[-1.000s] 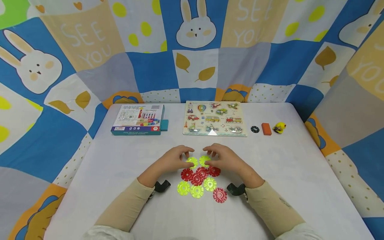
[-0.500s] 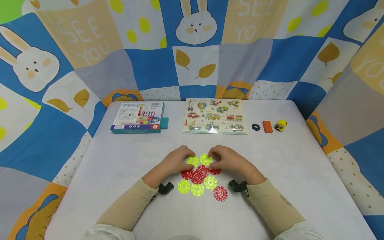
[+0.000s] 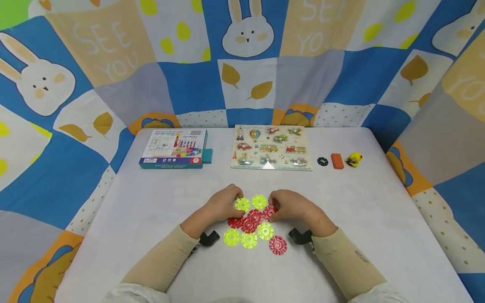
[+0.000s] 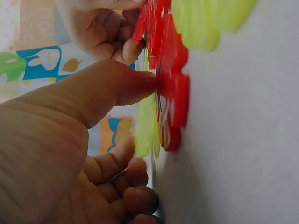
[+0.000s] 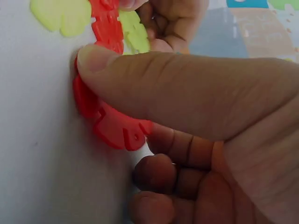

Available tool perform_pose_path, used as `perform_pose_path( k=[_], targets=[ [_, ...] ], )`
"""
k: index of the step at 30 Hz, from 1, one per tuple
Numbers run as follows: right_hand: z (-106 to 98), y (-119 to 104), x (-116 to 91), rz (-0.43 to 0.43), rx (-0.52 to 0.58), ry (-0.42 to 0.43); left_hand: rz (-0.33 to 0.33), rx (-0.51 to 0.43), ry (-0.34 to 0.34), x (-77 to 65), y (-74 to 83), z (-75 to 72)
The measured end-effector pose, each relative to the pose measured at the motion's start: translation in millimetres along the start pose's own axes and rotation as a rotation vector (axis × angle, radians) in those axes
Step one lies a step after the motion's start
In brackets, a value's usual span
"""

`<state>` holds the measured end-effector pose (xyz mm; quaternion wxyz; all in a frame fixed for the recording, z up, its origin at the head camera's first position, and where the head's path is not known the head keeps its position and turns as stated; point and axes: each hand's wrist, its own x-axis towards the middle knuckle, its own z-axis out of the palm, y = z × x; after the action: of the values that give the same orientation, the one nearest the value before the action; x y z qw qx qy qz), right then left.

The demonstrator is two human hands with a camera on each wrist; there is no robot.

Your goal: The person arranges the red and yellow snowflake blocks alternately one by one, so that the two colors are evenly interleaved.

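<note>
A cluster of red and yellow notched plastic discs lies on the white table. My left hand (image 3: 223,204) is at its far left, thumb and forefinger at opposite edges of a yellow disc (image 3: 242,205). In the left wrist view that thumb also overlaps a red disc (image 4: 175,98) beside it. The right hand (image 3: 293,210) pinches another red disc (image 3: 269,213) at the right side of the cluster. Its thumb lies across the disc in the right wrist view. Between the hands sits a second yellow disc (image 3: 259,201), with overlapping red discs (image 3: 249,224) in front.
Nearer the body lie more yellow discs (image 3: 249,240) and a lone red disc (image 3: 278,245). Along the back stand a marker box (image 3: 172,149), a teal block (image 3: 207,156), a vehicle puzzle board (image 3: 271,148), a black chip (image 3: 323,161), an orange block (image 3: 337,161) and a yellow duck (image 3: 354,159).
Both hands have closed in on the discs. The right hand has shifted from the far yellow disc to the red one nearby, and the left fingers have drawn around their yellow disc.
</note>
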<state>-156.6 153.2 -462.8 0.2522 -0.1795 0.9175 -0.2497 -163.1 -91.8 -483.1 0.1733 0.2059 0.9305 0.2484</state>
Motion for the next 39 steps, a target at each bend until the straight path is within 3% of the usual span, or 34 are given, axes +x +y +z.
perform_pose_path(
  k=[4,12,21,34,39],
  targets=[
    [-1,-4,-2,0.017,0.027,0.011,0.023,0.019,0.004,-1.6,1.3,1.0],
    [-1,-3,-5,0.024,0.096,0.005,0.094,0.165,-0.039,-2.0,1.5,1.7],
    [-5,0,-8,0.019,0.125,-0.047,0.107,0.175,-0.052,-2.0,-13.7,-12.2],
    [-11,3,-11,0.026,0.171,-0.119,-0.079,0.119,0.038,-8.5,-55.8,-57.9],
    [-10,1,-12,0.015,0.164,-0.122,-0.139,0.080,0.070,-20.7,-83.6,-69.8]
  ],
)
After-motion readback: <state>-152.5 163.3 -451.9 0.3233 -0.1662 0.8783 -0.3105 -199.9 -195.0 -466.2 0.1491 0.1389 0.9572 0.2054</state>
